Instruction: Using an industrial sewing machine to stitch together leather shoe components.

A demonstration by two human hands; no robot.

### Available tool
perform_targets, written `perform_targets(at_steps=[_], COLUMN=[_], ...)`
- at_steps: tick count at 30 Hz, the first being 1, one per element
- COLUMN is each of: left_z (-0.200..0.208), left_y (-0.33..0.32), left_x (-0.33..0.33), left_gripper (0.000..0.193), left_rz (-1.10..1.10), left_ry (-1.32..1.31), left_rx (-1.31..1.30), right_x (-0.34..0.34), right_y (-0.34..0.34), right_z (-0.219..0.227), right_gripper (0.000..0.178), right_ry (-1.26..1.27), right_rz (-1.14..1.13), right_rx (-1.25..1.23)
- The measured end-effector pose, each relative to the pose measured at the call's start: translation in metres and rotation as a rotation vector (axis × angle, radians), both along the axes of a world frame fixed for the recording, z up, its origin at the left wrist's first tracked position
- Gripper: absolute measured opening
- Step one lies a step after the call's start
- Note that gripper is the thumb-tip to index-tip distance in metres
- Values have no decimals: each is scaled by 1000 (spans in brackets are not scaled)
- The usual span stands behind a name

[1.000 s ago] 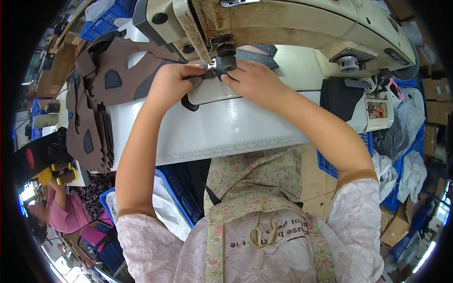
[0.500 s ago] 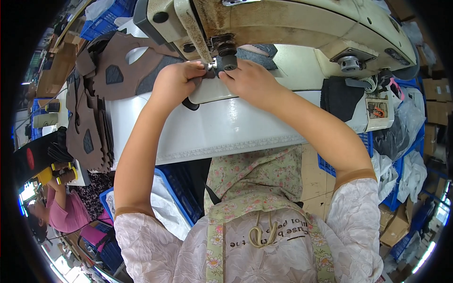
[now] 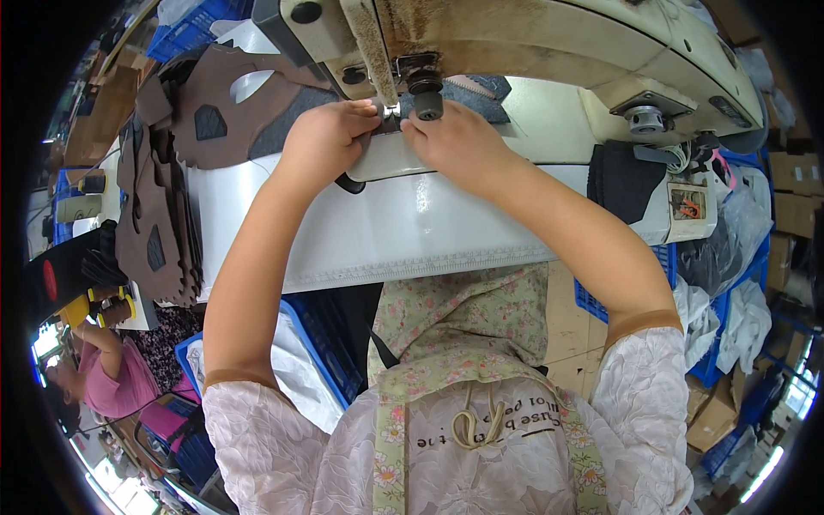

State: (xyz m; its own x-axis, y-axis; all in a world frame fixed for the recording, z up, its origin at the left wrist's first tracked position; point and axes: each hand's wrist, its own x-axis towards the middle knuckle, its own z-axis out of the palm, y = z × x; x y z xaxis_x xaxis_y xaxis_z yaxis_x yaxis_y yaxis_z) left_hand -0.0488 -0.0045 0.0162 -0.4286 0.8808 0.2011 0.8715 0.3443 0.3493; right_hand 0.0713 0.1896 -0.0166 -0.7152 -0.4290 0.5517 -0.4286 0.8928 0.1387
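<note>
A cream sewing machine (image 3: pixel 532 53) stands over the white table, its presser foot (image 3: pixel 391 111) down between my two hands. My left hand (image 3: pixel 328 142) is closed, its fingers and thumb pinching the near edge of a brown fabric piece (image 3: pixel 225 94) with dark grey backing. That piece spreads out to the left and has an oval cut-out. My right hand (image 3: pixel 457 144) grips the dark work just right of the foot, with its fingertips partly behind a round black knob (image 3: pixel 428 106). The work right under the needle is mostly hidden by my fingers.
Stacked brown cut pieces (image 3: pixel 159 232) hang over the table's left end. A folded black cloth (image 3: pixel 625 182) lies at the right. Blue crates (image 3: pixel 322 352) stand below the table and beside it. A co-worker in a pink top (image 3: pixel 124 382) sits at far left.
The view has shifted slightly, so the machine appears a little further right. Both hands stay beside the presser foot, a touch further from me, with their grip unchanged.
</note>
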Motion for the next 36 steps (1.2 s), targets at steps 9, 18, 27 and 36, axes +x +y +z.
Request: perform_targets(at_steps=[9,18,27,36], left_z=[2,5,3,-10], left_y=[2,3,7,10], left_x=[-3,-4,-6,-11], left_gripper=[45,30,30,22], left_rz=[-47,-42,-59,21], left_ry=[68,111,166,263], left_rx=[-28,-16,-65,-43], right_x=[-1,-7,-12,-21], right_y=[3,5,3,5], right_z=[3,1,0,-9], right_gripper=[31,11,7,12], right_ry=[-134,8,-58,-71], right_rz=[14,75,27,11], right_rx=[0,-55,-96,-185])
